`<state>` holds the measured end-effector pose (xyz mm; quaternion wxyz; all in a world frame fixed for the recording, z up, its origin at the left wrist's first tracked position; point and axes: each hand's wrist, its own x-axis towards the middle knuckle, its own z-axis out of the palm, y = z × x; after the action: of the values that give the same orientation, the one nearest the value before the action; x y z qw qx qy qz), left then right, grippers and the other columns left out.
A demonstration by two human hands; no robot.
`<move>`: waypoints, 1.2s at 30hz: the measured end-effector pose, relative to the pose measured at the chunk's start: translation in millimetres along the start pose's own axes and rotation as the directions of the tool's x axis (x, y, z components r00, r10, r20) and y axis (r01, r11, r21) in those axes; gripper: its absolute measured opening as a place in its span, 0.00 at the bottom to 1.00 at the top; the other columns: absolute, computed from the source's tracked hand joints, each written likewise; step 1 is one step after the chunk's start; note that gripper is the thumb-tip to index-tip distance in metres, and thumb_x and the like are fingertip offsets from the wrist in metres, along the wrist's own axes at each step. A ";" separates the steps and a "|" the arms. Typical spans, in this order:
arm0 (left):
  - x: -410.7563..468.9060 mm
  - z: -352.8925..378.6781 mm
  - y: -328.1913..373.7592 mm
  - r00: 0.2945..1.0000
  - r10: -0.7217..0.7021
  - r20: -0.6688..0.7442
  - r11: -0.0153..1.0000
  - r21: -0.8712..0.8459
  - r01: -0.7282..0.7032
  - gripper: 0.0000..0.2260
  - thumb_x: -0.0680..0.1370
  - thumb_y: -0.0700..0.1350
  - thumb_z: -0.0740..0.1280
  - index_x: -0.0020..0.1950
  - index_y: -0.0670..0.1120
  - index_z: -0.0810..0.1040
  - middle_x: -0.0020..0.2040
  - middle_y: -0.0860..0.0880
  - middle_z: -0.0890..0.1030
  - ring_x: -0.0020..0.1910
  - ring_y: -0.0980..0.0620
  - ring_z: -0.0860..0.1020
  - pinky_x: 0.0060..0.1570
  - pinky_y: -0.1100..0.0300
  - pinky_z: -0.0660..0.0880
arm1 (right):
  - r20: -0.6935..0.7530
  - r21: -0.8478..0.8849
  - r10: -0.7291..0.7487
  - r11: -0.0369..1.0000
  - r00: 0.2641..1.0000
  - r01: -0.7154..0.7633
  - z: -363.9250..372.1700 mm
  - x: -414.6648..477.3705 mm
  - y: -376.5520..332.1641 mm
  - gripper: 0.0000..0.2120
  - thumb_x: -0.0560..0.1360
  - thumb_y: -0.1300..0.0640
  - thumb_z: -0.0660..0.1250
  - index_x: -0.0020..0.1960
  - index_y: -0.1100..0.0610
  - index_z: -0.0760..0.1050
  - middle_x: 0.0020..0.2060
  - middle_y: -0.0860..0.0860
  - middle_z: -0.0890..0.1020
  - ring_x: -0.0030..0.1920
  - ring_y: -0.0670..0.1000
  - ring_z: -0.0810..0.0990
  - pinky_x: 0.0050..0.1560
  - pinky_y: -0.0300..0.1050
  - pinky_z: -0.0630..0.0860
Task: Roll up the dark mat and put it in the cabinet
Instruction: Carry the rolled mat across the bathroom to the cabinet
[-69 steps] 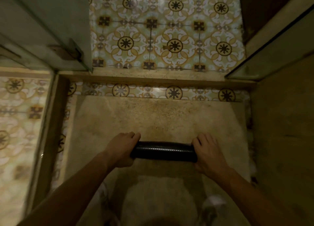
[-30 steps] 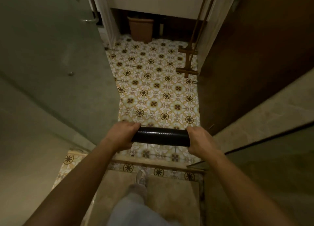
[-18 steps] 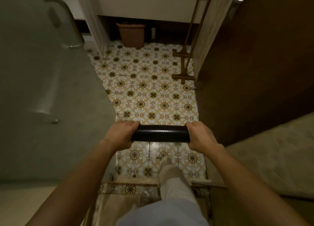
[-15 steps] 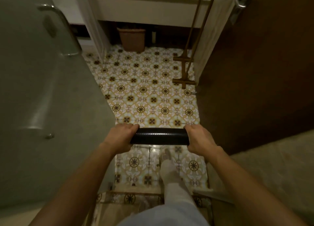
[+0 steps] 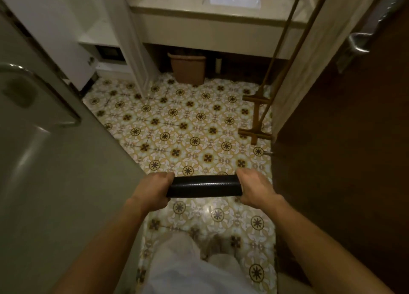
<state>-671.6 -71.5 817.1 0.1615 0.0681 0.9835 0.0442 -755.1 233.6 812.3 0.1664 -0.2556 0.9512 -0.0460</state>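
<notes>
Two doors flank us: a frosted glass door (image 5: 55,161) on the left, a brown door (image 5: 345,149) on the right, with a basket (image 5: 187,69) under the sink counter (image 5: 199,21) ahead. Our dark mat (image 5: 203,186), a tight glossy roll, hangs level above the patterned tiles (image 5: 177,121), our left hand (image 5: 152,189) and right hand (image 5: 254,188) clenched round its ends.

No readable text, labels, brands, numbers or signs anywhere in view.
</notes>
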 end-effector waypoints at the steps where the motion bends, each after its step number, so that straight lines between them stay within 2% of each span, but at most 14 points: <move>1: 11.3 -6.0 -3.8 1.000 -0.008 0.003 1.000 0.004 0.007 0.17 0.69 0.49 0.70 0.55 0.48 0.71 0.51 0.47 0.79 0.47 0.47 0.78 0.47 0.52 0.77 | 0.003 -0.016 -0.005 1.000 1.000 0.005 -7.8 14.6 3.8 0.25 0.62 0.54 0.78 0.55 0.52 0.71 0.49 0.51 0.78 0.49 0.54 0.77 0.48 0.48 0.77; 6: 68.4 -29.2 -32.5 0.997 -0.070 0.020 0.997 -0.035 0.071 0.22 0.69 0.49 0.71 0.59 0.50 0.68 0.51 0.48 0.79 0.47 0.47 0.78 0.47 0.51 0.78 | 0.003 -0.062 -0.026 0.998 1.000 0.026 -34.8 86.5 15.1 0.24 0.63 0.55 0.76 0.55 0.52 0.71 0.49 0.51 0.78 0.50 0.54 0.77 0.48 0.46 0.74; 11: 129.3 -43.3 -82.3 0.990 -0.139 -0.010 0.990 0.001 0.139 0.24 0.67 0.52 0.72 0.58 0.51 0.66 0.50 0.49 0.79 0.46 0.48 0.78 0.42 0.56 0.74 | 0.023 -0.110 -0.046 0.993 0.999 0.048 -55.6 180.9 14.8 0.26 0.61 0.54 0.77 0.55 0.52 0.71 0.50 0.52 0.79 0.50 0.55 0.77 0.47 0.46 0.74; 20: 250.6 -103.9 -215.5 0.972 -0.236 0.011 0.971 -0.028 0.236 0.26 0.67 0.50 0.73 0.62 0.50 0.67 0.54 0.48 0.79 0.51 0.47 0.78 0.47 0.55 0.76 | 0.048 -0.172 -0.090 0.980 0.995 0.097 -119.4 371.9 -20.6 0.27 0.63 0.53 0.75 0.58 0.54 0.68 0.50 0.54 0.80 0.50 0.56 0.79 0.50 0.50 0.75; 26: 313.5 -151.0 -299.1 0.966 -0.256 -0.019 0.964 -0.075 0.254 0.24 0.67 0.49 0.73 0.59 0.50 0.69 0.53 0.47 0.79 0.50 0.46 0.79 0.46 0.55 0.76 | 0.017 -0.207 -0.121 0.971 0.993 0.122 -165.9 484.7 -47.1 0.27 0.63 0.53 0.76 0.57 0.53 0.68 0.49 0.54 0.79 0.48 0.56 0.78 0.46 0.48 0.75; 30: 342.7 -165.8 -347.6 0.945 -0.326 -0.016 0.938 -0.126 0.321 0.22 0.67 0.48 0.73 0.58 0.52 0.71 0.52 0.49 0.79 0.50 0.48 0.78 0.45 0.56 0.74 | 0.023 -0.234 -0.189 0.954 0.982 0.189 -187.4 558.3 -68.9 0.27 0.61 0.51 0.77 0.55 0.52 0.68 0.48 0.53 0.80 0.47 0.55 0.78 0.47 0.48 0.75; 33: 365.2 -171.0 -387.3 0.928 -0.372 -0.021 0.917 -0.165 0.364 0.21 0.67 0.48 0.74 0.57 0.53 0.71 0.50 0.51 0.79 0.48 0.51 0.77 0.46 0.57 0.77 | 0.054 -0.241 -0.238 0.939 0.970 0.244 -198.0 612.2 -87.9 0.28 0.62 0.53 0.75 0.56 0.52 0.67 0.48 0.53 0.80 0.46 0.55 0.79 0.44 0.48 0.74; 36: 388.7 -173.4 -432.1 0.896 -0.443 -0.035 0.884 -0.184 0.430 0.20 0.66 0.49 0.74 0.55 0.55 0.72 0.48 0.54 0.77 0.45 0.54 0.75 0.44 0.60 0.74 | 0.081 -0.237 -0.295 0.922 0.952 0.306 -207.6 673.9 -109.2 0.28 0.62 0.52 0.75 0.56 0.51 0.65 0.47 0.53 0.79 0.45 0.56 0.78 0.42 0.49 0.74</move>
<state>-1144.3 -451.5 812.6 0.1351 -0.1707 0.9715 0.0936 -1322.8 -198.4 828.8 0.1450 -0.4182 0.8951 0.0534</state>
